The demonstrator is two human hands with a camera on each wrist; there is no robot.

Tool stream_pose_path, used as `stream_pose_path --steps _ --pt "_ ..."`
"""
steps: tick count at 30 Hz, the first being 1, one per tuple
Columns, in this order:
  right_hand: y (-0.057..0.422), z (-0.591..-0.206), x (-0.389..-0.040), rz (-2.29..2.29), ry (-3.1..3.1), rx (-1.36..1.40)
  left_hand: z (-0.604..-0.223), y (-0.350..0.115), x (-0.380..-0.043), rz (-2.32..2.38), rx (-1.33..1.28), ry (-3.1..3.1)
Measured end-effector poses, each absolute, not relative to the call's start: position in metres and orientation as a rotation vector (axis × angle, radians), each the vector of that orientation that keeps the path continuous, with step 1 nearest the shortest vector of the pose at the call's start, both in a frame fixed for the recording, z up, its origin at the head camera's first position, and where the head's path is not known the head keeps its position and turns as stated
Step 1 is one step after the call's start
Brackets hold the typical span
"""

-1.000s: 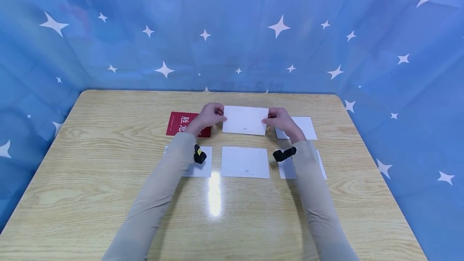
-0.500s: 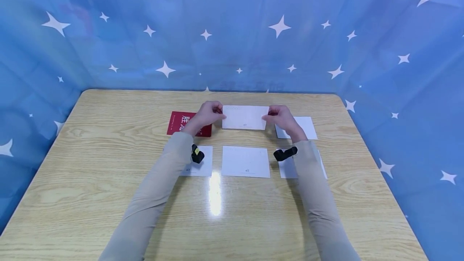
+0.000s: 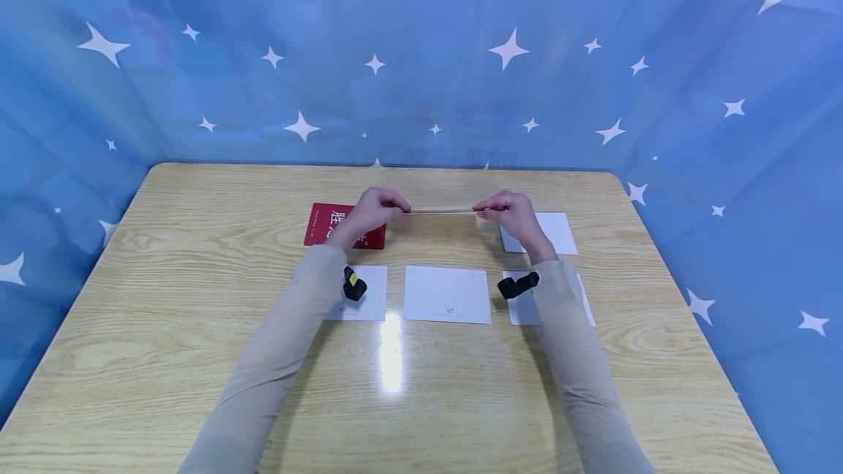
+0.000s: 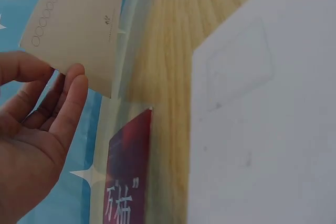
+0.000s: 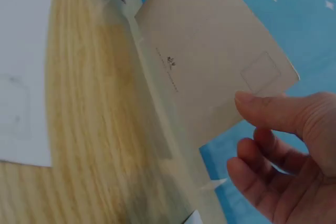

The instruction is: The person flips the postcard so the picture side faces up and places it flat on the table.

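Observation:
A postcard [image 3: 441, 211] is held over the back middle of the table, seen edge-on as a thin line in the head view. My left hand [image 3: 375, 212] pinches its left end and my right hand [image 3: 514, 214] its right end. In the right wrist view the postcard [image 5: 210, 61] shows a stamp box, a small printed mark and part of a row of circles; my right thumb lies over its face. From the left wrist, the postcard [image 4: 73, 30] shows the row of circles near my left fingers. A red card [image 3: 323, 225] with white characters lies partly behind my left hand.
White cards lie face down in a front row: left [image 3: 375, 302], middle [image 3: 446, 295] and right [image 3: 520, 309], the outer two partly covered by my forearms. Another white card [image 3: 558, 232] lies at back right. A blue star-patterned curtain [image 3: 421, 57] stands behind the wooden table [image 3: 165, 298].
The postcard has tilted from showing its white printed face to edge-on in the head view. Both hands keep their hold at nearly the same place, and the cards on the table stay put.

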State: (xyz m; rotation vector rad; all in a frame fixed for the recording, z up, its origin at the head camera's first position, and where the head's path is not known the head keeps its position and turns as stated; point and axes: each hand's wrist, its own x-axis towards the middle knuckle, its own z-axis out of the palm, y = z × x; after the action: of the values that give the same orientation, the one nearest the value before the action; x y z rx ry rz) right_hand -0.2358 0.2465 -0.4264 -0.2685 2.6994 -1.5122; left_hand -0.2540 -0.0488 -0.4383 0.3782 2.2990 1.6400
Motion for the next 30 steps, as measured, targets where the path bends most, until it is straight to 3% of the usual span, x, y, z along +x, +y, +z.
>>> stream_pose_path --steps 17,24,30 --pt "0.25 -0.434 -0.228 -1.517 2.511 -0.09 -0.449 -0.049 -0.253 1.628 0.345 2.3" --pt "0.244 -0.425 -0.22 -1.52 2.438 -0.111 -0.454 -0.045 -0.25 1.607 0.343 2.363" --pt "0.246 -0.44 -0.224 -1.422 2.508 -0.117 -0.459 -0.041 -0.247 1.535 0.335 2.426"
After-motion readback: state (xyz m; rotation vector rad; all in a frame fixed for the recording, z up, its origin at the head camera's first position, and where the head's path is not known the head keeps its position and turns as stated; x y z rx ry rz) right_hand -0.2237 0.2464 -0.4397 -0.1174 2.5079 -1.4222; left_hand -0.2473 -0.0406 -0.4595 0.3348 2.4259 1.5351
